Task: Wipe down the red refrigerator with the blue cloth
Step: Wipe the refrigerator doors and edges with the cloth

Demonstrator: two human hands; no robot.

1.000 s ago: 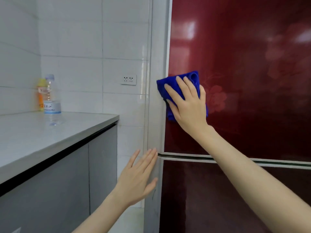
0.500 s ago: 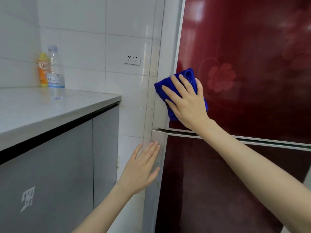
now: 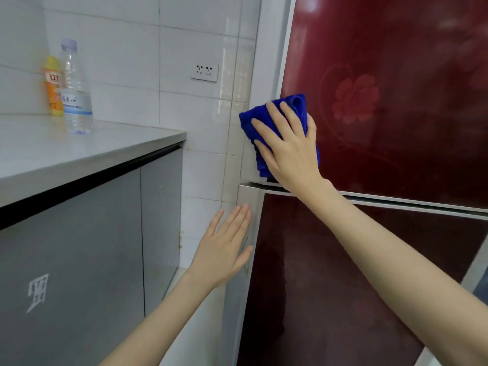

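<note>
Blue cloth (image 3: 299,104) lies against red refrigerator (image 3: 401,62); clear bottle (image 3: 75,93) on counter (image 3: 111,149).

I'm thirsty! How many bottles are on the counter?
2. A clear plastic water bottle stands on the grey countertop by the wall; a yellow plastic bottle stands just behind it, partly hidden. None else shows.

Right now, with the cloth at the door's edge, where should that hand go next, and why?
Probably sweep the right hand and blue cloth rightward along the bottom of the upper door. The cloth is pressed flat at that door's left edge, above the seam, and most of the red face lies to its right. The left hand rests flat against the edge of the lower door.
</note>
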